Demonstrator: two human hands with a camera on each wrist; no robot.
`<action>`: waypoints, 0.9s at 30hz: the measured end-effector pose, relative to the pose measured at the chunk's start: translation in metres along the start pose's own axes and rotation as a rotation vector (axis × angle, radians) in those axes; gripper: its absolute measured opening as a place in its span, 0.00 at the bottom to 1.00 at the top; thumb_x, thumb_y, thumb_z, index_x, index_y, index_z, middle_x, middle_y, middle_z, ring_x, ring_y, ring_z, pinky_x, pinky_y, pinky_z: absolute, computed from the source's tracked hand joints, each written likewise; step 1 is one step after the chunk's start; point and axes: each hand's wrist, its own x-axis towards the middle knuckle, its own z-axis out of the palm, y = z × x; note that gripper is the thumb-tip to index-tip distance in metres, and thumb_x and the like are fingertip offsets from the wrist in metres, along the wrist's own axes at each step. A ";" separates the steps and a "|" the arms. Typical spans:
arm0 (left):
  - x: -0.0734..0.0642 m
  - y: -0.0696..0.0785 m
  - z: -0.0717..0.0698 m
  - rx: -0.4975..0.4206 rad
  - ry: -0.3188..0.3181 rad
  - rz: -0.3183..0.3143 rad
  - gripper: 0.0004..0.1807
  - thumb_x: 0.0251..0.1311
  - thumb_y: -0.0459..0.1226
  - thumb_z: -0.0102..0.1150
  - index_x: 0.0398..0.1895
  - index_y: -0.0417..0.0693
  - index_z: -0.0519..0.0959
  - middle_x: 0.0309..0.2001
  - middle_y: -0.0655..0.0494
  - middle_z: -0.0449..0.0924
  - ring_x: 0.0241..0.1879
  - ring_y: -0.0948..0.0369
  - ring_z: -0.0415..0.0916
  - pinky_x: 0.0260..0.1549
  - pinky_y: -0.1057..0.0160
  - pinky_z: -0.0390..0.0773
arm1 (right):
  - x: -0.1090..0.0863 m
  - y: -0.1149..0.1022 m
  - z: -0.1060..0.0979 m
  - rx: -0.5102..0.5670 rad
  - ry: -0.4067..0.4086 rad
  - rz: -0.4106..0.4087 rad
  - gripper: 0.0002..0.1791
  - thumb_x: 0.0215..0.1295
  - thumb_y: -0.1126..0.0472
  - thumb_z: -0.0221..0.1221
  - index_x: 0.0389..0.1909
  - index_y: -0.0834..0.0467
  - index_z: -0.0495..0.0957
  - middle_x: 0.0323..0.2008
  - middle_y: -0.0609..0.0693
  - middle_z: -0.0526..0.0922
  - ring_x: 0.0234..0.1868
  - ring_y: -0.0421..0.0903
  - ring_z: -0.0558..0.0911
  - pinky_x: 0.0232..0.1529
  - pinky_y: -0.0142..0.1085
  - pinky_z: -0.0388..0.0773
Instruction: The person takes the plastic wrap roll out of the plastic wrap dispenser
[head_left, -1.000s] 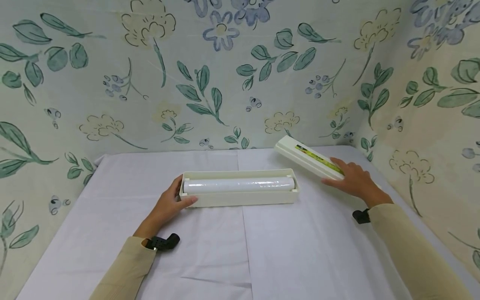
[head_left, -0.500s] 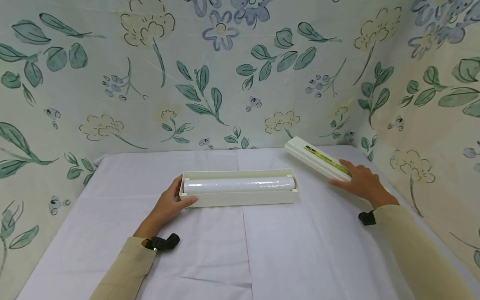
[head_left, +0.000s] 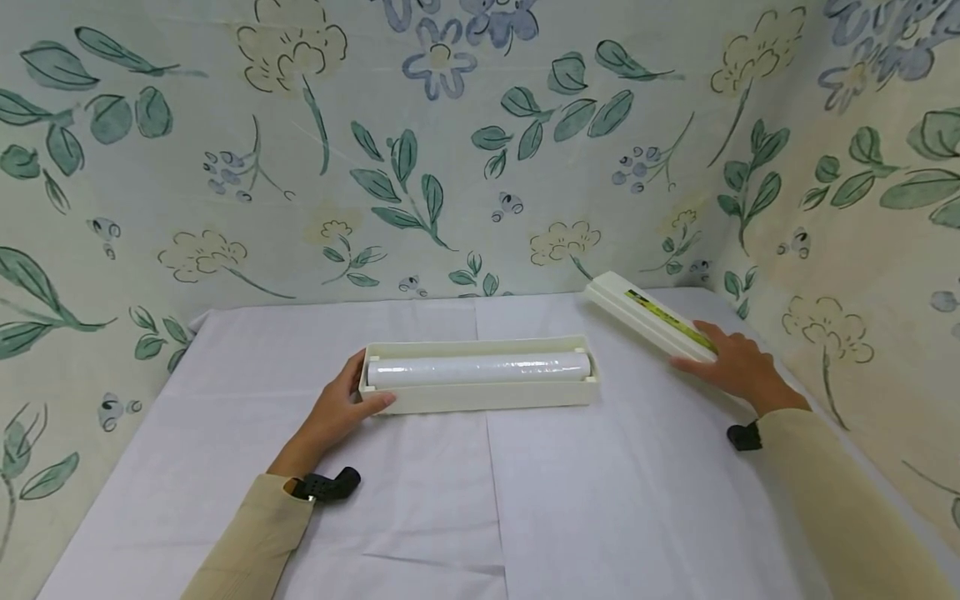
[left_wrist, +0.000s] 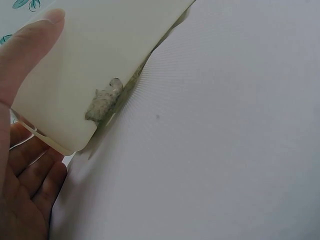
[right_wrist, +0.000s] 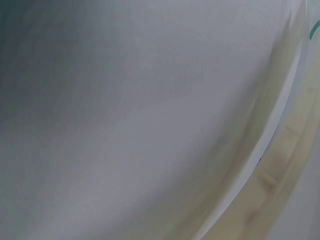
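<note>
A long cream plastic cling film dispenser box [head_left: 487,397] lies on the white cloth with its top off. Inside it rests a shiny roll of cling film [head_left: 480,367]. My left hand [head_left: 341,408] grips the box's left end, thumb on the front wall and fingers round the end and back. The left wrist view shows a greyish crumpled patch [left_wrist: 104,101] low on the box wall. To the right, my right hand [head_left: 738,368] holds the near end of the dispenser lid [head_left: 633,315], which slants away and bears a yellow-green label. In the right wrist view the lid [right_wrist: 280,165] appears blurred at the right.
A white cloth [head_left: 600,500] with fold lines covers the table. Behind and to the right stand flower-patterned fabric walls [head_left: 465,167], meeting at a corner beyond the lid.
My right hand has carried the lid to the right, away from the box. My left hand and the box have stayed in place.
</note>
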 end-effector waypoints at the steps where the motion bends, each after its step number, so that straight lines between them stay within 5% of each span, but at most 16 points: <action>1: 0.000 0.000 0.000 0.001 0.000 -0.001 0.52 0.54 0.56 0.66 0.77 0.59 0.46 0.73 0.52 0.55 0.71 0.46 0.54 0.65 0.36 0.54 | 0.001 0.002 0.001 0.002 0.002 -0.002 0.62 0.49 0.20 0.52 0.77 0.52 0.42 0.51 0.73 0.65 0.43 0.65 0.67 0.33 0.57 0.65; 27: -0.001 0.000 0.001 0.016 0.006 -0.008 0.53 0.53 0.58 0.66 0.77 0.60 0.46 0.74 0.52 0.53 0.71 0.46 0.52 0.65 0.36 0.53 | -0.009 0.021 -0.005 0.031 -0.024 0.060 0.64 0.49 0.20 0.52 0.77 0.51 0.37 0.51 0.75 0.63 0.40 0.67 0.69 0.23 0.51 0.70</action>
